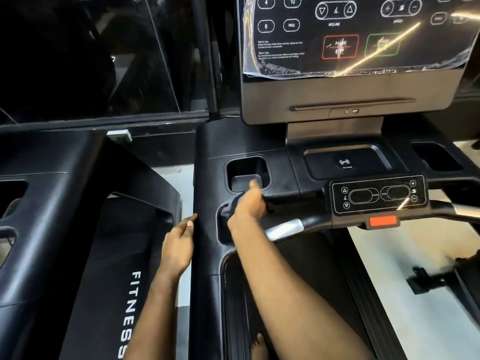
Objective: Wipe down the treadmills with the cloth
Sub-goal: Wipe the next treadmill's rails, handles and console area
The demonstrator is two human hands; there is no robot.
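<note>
Right hand (248,203) presses a dark cloth (235,203) by the cup holder (248,172); left hand (179,245), loose and empty, steadies the treadmill (205,255). Handlebar (285,228) probably next.

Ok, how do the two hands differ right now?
The right hand reaches forward over the console by the left cup holder, pressing a dark cloth down; the left hand holds nothing. The left hand rests lower, fingers against the outer edge of the console arm. The right hand is blurred, the left sharp. Both are bare and touch the same treadmill.
</note>
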